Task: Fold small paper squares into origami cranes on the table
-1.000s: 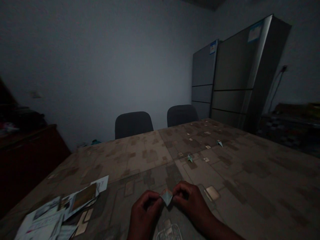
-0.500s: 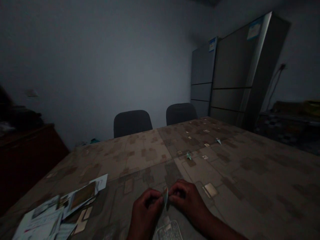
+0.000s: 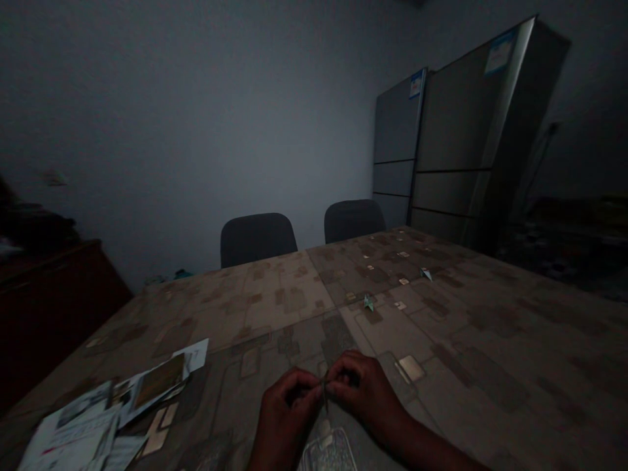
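Observation:
Between my two hands is a small folded piece of paper, seen nearly edge-on and mostly hidden by the fingers. My left hand pinches it from the left with thumb and forefinger. From the right, the fingertips of my right hand pinch the same paper, almost touching the left fingertips. Farther up the table stands a small green folded-paper figure. Beyond it to the right lies a pale folded-paper piece.
The table has a brown patterned cover. At the left lies a pile of papers with a brown card on top. Two dark chairs stand at the far edge. Tall refrigerators are at the back right, a wooden cabinet at the left.
The paper has turned from showing a narrow face to nearly edge-on, and my fingertips have come closer together. The view has shifted slightly.

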